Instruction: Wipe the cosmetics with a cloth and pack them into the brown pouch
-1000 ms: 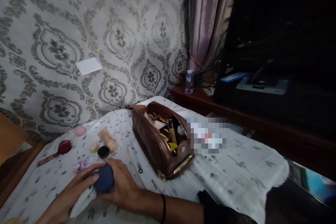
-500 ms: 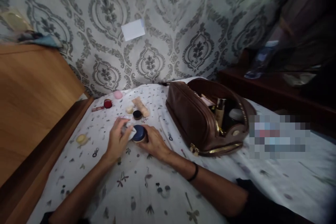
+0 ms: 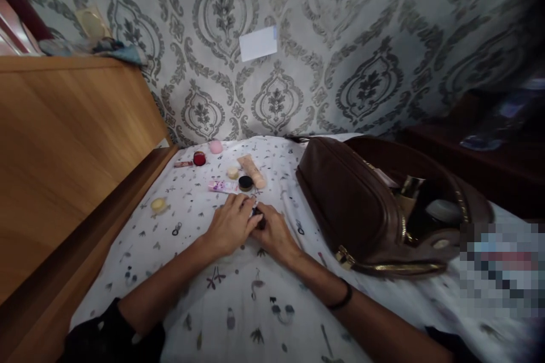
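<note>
Right hand closed around small dark jar, mostly hidden between hands; left hand laid over it, grip unclear. Just beyond: pink-white tube, black container on patterned cloth. Brown bag open at right.

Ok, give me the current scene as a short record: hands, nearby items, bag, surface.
Right hand: holding a small dark object, mostly hidden
Left hand: touching the same object from the other side
Just beyond: pink-purple tube, black-topped jar, cream pot, peach tube
Far left: yellow round item
Bag: brown, open, to the right
Surface: white printed cloth
</note>
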Demonstrator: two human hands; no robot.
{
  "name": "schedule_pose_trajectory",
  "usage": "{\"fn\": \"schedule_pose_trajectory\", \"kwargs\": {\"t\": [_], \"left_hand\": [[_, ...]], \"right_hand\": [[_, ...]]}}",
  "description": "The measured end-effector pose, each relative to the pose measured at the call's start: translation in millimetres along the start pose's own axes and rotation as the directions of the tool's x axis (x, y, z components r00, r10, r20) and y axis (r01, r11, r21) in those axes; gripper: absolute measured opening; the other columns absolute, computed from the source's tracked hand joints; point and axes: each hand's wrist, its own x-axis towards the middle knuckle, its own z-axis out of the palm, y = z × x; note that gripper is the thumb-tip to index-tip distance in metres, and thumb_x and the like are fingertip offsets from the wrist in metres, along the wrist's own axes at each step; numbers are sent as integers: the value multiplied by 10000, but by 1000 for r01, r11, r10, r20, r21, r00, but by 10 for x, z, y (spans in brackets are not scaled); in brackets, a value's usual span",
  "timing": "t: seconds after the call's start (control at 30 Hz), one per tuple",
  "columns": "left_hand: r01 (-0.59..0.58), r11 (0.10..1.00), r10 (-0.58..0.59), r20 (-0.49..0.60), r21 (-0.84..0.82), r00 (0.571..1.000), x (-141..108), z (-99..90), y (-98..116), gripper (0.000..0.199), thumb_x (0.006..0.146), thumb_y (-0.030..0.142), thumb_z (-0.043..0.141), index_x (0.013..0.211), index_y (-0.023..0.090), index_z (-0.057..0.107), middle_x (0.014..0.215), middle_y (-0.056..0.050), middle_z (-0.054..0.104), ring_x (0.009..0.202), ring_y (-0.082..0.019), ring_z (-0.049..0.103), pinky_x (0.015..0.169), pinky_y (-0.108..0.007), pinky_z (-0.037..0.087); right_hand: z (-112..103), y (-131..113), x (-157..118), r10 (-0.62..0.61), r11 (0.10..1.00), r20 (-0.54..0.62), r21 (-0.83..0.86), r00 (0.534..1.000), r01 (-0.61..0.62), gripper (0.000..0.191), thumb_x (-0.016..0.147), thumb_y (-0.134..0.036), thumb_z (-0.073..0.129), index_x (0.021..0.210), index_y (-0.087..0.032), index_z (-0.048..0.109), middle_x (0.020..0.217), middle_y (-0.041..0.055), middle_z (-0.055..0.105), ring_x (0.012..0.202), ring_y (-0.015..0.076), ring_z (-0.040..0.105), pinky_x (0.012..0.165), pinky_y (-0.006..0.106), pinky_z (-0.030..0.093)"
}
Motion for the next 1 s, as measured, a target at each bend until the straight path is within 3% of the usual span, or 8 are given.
{"fn": "schedule_pose_trajectory", "kwargs": {"t": [0.17, 0.37, 0.5, 0.6, 0.7, 0.8, 0.9, 1.0], "left_hand": [[101, 992, -99, 36, -80, 994, 58, -81, -49, 331, 1040, 347, 311, 1046, 181, 598, 1054, -108, 630, 973, -263, 613, 819, -394, 520], [180, 872, -203, -2, -456, 979, 139, -12, -262, 304, 1012, 355, 323, 782, 220, 468, 769, -23, 568, 762, -204, 562, 772, -334, 441], [213, 800, -240, 26, -561, 971, 126, 6, -342, 377, 1018, 399, 301, 714, 217, 428, 676, 4, 539, 666, -169, 542, 677, -291, 430], [220, 775, -252, 30, -593, 967, 58, -24, -341, 397, 1031, 397, 278, 759, 201, 490, 720, -9, 593, 701, -168, 579, 684, -283, 456], [140, 847, -213, -87, -512, 973, -34, -58, -278, 366, 1042, 370, 293, 955, 177, 592, 910, -61, 678, 875, -201, 634, 827, -327, 494], [-14, 961, -43, -202, -275, 979, -110, -70, -161, 358, 1039, 343, 332, 1208, 161, 591, 1123, -113, 685, 1073, -243, 613, 928, -382, 504], [-123, 991, 114, -153, -50, 982, -151, -86, -28, 398, 1025, 357, 385, 1284, 125, 579, 1180, -149, 673, 1116, -274, 594, 894, -394, 535], [-42, 999, 41, -63, -3, 997, -153, -140, 46, 387, 1020, 347, 386, 1268, 137, 596, 1184, -149, 673, 1103, -274, 602, 839, -375, 556]], "right_hand": [[-28, -59, -17, -7, 999, 11, 33, 1000, 7, 390, 737, -220, 743, 1117, -163, 674, 1020, 94, 732, 942, 273, 651, 840, 392, 522], [-8, -58, -37, -45, 989, 34, 143, 998, 39, 536, 716, -248, 787, 1232, -212, 648, 1174, 89, 714, 1059, 291, 654, 936, 432, 516], [1, -86, -54, -19, 978, 92, 211, 996, 0, 534, 724, -244, 757, 1238, -212, 616, 1174, 75, 708, 1039, 265, 667, 919, 400, 526], [-1, -124, -60, 6, 972, 118, 233, 993, -34, 510, 736, -240, 733, 1226, -195, 599, 1150, 72, 708, 994, 247, 676, 887, 377, 533], [-4, -148, -58, 17, 978, 93, 207, 996, -36, 484, 727, -223, 729, 1192, -184, 601, 1144, 81, 698, 1000, 246, 665, 881, 372, 528], [4, -133, -60, 4, 995, 35, 98, 999, -7, 347, 711, -181, 703, 1048, -183, 621, 1012, 68, 683, 933, 250, 643, 835, 383, 531], [35, -86, -74, -99, 995, -12, -31, 995, 98, 240, 722, -122, 643, 950, -189, 609, 953, 82, 639, 922, 271, 600, 827, 418, 527], [72, -53, -91, -236, 968, -8, -83, 972, 235, 281, 751, -85, 619, 1009, -196, 608, 1008, 102, 622, 976, 292, 569, 873, 467, 520]]}}
